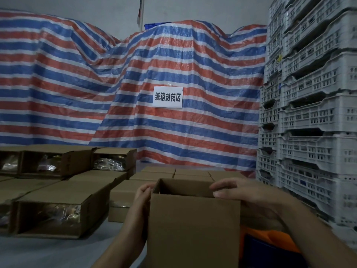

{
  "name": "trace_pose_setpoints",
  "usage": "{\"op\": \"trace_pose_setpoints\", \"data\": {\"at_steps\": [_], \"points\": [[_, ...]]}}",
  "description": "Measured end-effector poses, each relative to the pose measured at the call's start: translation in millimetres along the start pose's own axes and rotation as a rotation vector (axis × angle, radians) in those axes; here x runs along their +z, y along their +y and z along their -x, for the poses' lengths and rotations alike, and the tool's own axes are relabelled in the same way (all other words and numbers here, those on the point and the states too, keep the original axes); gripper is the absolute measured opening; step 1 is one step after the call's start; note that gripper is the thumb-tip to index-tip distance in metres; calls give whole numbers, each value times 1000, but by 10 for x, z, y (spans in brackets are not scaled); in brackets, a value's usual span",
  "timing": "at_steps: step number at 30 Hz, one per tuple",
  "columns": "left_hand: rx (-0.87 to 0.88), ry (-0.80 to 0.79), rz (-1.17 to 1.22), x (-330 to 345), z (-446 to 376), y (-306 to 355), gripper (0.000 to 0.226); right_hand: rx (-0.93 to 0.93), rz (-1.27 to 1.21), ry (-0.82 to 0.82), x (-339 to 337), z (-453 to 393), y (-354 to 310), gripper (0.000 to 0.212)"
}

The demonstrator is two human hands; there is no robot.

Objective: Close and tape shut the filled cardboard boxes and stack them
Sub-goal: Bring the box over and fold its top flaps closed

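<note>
Left of the open brown cardboard box [193, 229], filled brown cartons lying on their sides [52, 207] rest on the grey worktop [48, 252]. The left hand [142, 194] curls its fingers [147, 187] round the box's left wall; the right hand [237, 192] pinches its right top rim. Behind the box lie closed flat-topped cartons [173, 174]; right of it rise stacked grey plastic crates [313, 113].
</note>
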State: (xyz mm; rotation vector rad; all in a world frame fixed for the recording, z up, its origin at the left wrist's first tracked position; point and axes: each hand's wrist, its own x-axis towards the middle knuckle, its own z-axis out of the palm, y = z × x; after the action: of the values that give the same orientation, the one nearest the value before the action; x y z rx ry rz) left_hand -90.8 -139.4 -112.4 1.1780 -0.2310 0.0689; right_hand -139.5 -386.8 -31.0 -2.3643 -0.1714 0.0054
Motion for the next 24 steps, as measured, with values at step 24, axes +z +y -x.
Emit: {"op": "trace_pose_setpoints", "data": {"at_steps": [24], "points": [[-48,-191,-193,-29,0,-101,33,-97,-734,453,457,4,582,27]]}}
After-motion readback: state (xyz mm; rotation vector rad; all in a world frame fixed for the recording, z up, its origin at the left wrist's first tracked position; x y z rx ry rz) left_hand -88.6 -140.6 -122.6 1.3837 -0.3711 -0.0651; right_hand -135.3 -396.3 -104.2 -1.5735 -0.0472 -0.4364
